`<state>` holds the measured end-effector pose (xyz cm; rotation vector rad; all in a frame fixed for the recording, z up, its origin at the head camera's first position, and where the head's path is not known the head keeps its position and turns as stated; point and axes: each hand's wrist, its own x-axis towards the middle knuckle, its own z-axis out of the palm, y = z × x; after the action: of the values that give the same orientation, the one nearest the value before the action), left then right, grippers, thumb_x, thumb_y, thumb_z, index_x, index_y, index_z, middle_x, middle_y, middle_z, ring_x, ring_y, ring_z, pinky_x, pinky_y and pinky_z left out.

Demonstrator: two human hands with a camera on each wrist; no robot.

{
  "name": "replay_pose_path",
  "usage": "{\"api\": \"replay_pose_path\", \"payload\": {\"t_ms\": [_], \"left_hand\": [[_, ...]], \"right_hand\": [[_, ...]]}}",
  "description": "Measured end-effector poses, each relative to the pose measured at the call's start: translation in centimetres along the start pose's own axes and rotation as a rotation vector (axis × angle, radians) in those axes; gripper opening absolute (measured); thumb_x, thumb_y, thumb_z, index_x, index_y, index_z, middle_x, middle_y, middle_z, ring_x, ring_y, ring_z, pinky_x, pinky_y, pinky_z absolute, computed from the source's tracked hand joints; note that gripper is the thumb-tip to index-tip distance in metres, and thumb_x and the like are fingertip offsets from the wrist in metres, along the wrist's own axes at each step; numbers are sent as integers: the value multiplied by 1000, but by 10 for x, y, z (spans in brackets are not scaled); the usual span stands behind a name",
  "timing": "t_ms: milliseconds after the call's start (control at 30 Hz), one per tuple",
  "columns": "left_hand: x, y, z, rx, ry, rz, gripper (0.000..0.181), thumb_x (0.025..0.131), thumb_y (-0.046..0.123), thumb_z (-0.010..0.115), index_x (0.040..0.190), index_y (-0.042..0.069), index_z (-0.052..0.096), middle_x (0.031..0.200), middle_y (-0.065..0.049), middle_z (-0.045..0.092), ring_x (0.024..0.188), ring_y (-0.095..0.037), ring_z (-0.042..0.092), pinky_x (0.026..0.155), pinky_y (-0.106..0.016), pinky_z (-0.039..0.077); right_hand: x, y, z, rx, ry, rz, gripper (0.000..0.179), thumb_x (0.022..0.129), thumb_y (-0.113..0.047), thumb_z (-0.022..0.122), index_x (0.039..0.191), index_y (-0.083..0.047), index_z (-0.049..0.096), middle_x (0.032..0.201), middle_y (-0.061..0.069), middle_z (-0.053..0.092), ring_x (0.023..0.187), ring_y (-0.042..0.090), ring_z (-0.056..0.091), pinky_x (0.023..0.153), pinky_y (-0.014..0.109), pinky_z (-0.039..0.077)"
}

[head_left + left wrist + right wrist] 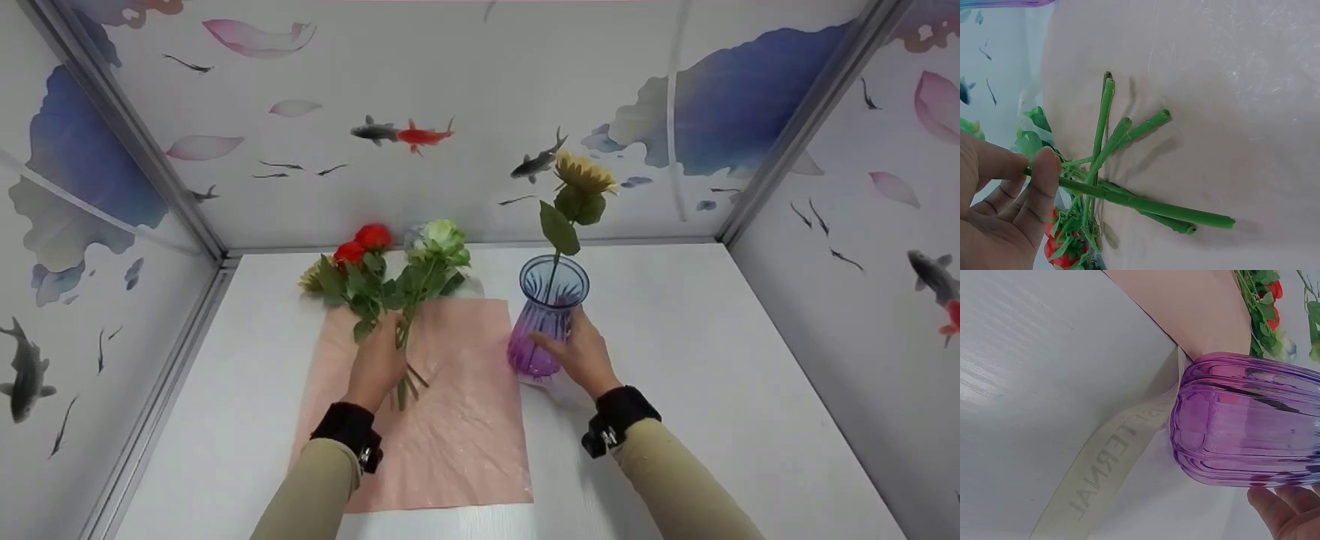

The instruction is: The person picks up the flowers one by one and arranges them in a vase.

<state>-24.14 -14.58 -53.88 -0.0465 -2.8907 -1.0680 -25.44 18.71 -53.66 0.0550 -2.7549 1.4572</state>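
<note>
My left hand (379, 360) pinches a green flower stem (1174, 209) between thumb and finger, above the pink wrapping paper (465, 420). Several other cut stems cross it. Beyond that hand lie red flowers (373, 237), a pale green-white flower (442, 238) and a yellow flower (311, 279), partly covered by leaves. With my right hand (585, 352) I hold a ribbed glass vase (536, 341), blue at the rim and purple below, thumb on its near side. One yellow flower (585, 176) stands in the vase, its stem leaning against the rim.
A pale ribbon (1112, 461) with printed letters runs out from by the vase's base. The white table (675, 360) is enclosed by printed panels with fish and petals, joined by metal frame bars (810, 112).
</note>
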Motion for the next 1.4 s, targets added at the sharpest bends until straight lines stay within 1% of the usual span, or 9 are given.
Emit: {"api": "replay_pose_path", "payload": {"t_ms": [133,267,500,633,767,867,1067,1267,1400], "left_hand": [[-2,1,0,3,34,36,19,102,8,62,119,10,55,99,-12,65,80,-28,64,68,-39,49],[-3,5,0,3,47,64,13,102,10,63,112,9,54,97,-12,63,80,-28,64,68,-41,50],[-4,18,-2,-47,52,60,13,103,12,61,114,9,55,98,-10,62,80,-25,61,69,-40,49],[-4,27,-2,-61,74,91,12,103,11,62,113,8,56,99,-9,62,79,-23,59,70,-40,48],[-3,37,-3,-83,99,111,12,102,10,63,111,8,56,100,-9,62,81,-23,58,70,-38,48],[-3,45,-4,-107,103,122,12,102,10,63,111,8,57,100,-9,63,76,-21,59,67,-36,49],[-1,61,-5,-238,52,99,12,104,13,60,114,11,55,98,-7,61,59,-16,59,55,-31,51],[3,83,-7,-426,10,71,13,105,13,57,117,10,55,102,-11,61,64,-28,66,57,-39,57],[8,101,-10,-583,-5,41,14,104,11,57,118,8,54,105,-14,60,65,-31,67,60,-41,60]], "right_hand": [[0,0,0,-6,2,-4,94,88,-41,81,159,-13,26,154,19,47,140,39,48,114,56,37],[0,0,0,-13,5,0,94,88,-40,81,159,-13,25,154,20,47,140,39,48,114,57,38],[0,0,0,-24,-4,6,96,88,-44,80,160,-14,24,156,18,45,142,39,46,115,57,37],[0,0,1,-36,-4,13,97,88,-46,79,160,-13,24,157,18,45,142,39,46,115,57,37],[0,0,1,-27,-4,11,95,89,-43,80,160,-13,24,156,18,45,142,39,46,114,57,37],[0,-1,1,-26,2,5,94,89,-41,80,160,-14,25,155,19,46,141,39,47,114,56,38],[1,0,1,-19,3,6,92,89,-39,80,159,-14,26,155,18,47,141,39,47,114,56,38],[1,1,1,-24,7,6,92,89,-40,80,159,-14,27,154,18,48,141,38,48,115,56,37],[1,1,1,-35,7,8,93,89,-40,80,159,-13,27,154,19,47,140,39,48,115,56,37]]}}
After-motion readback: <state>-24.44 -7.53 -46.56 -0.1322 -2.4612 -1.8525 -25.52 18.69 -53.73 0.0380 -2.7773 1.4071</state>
